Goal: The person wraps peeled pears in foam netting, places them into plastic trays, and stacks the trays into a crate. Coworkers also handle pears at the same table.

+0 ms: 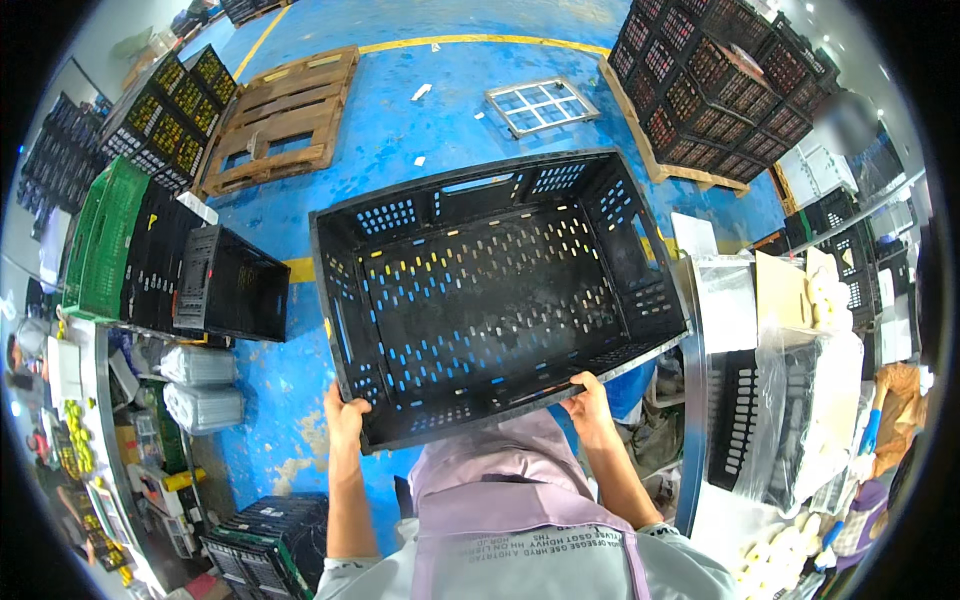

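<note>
A large black plastic crate point(491, 292) with slotted base and walls is held up before my body, tilted so that I look into it. Nothing lies inside. My left hand point(345, 412) grips its near left corner, with the thumb over the rim. My right hand point(589, 409) is closed on the near long rim, right of the middle. The fingers of both hands are partly hidden behind the crate wall. Below the crate, a lilac apron point(495, 465) covers my front.
At the left stand a green crate point(105, 240) and a smaller black crate point(232, 285). A wooden pallet point(281, 120) and a metal frame point(541, 106) lie on the blue floor point(420, 75). Stacked filled crates point(697, 97) stand far right. A metal-edged table point(694, 420) borders my right side.
</note>
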A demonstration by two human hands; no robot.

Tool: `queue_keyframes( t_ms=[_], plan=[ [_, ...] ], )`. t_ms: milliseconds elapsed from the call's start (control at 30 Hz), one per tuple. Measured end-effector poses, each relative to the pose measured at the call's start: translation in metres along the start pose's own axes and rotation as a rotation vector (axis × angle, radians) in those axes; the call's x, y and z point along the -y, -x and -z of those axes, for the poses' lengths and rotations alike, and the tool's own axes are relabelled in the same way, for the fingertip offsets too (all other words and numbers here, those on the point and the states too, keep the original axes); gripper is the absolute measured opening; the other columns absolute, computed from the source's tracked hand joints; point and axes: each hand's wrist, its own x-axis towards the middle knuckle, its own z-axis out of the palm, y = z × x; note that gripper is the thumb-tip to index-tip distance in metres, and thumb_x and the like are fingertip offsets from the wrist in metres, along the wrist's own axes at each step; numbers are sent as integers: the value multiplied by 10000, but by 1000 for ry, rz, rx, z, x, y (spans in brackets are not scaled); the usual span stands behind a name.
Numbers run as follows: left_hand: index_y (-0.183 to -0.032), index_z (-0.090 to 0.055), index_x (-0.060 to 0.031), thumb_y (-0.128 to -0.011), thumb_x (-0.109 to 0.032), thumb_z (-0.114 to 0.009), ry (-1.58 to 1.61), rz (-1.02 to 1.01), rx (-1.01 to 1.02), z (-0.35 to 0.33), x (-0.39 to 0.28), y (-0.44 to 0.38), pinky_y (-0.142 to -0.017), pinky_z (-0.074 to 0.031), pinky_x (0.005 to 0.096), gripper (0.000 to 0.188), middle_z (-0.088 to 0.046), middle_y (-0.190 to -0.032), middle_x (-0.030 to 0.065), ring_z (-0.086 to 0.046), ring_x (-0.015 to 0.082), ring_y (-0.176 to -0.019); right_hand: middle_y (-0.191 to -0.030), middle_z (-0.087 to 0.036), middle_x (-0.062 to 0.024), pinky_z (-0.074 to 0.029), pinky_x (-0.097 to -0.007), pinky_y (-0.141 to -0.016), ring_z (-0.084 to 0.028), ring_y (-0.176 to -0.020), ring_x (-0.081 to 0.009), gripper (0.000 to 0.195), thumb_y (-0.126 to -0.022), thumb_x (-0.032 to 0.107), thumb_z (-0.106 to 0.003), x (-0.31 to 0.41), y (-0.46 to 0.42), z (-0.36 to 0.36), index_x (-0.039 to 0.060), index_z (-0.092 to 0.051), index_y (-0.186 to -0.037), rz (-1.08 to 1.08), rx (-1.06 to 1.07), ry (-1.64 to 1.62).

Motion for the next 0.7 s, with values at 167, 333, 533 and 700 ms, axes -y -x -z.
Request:
queue_keyframes(
  t_ms=[167, 333, 533, 700],
  plan=[
    [-1077, -531, 33, -549, 103, -439, -87, -47, 85, -42, -30, -70, -647, -440, 237, 541, -597, -867, 43, -553, 131, -738, -782, -595, -28, -470, -318, -726, -573, -747, -161, 102, -739, 162, -538, 18, -45, -15, 96, -542, -817, -73, -44, -135],
    [-1036, -545, 12, -541, 101, -449, -96, -8, 185, -75, -24, -136, -629, -434, 236, 512, -595, -848, 32, -544, 126, -723, -768, -589, -40, -483, -315, -690, -577, -731, -167, 156, -721, 193, -547, 14, -87, -11, 84, -545, -832, -42, -121, -199],
    [-1072, -523, 8, -494, 69, -462, -148, 90, 194, -116, 7, -184, -679, -455, 276, 584, -587, -880, 68, -554, 194, -790, -797, -610, -89, -514, -333, -689, -596, -711, -214, 203, -718, 172, -514, 5, -131, 1, 30, -557, -856, -57, -288, -155],
    [-1078, -516, 8, -493, 44, -452, -55, 57, 238, -119, 30, -184, -553, -448, 272, 589, -586, -820, 58, -552, 180, -685, -721, -587, -117, -505, -330, -603, -587, -651, -232, 171, -681, 140, -531, 25, -117, -12, -7, -546, -768, 10, -414, -180]
  ],
)
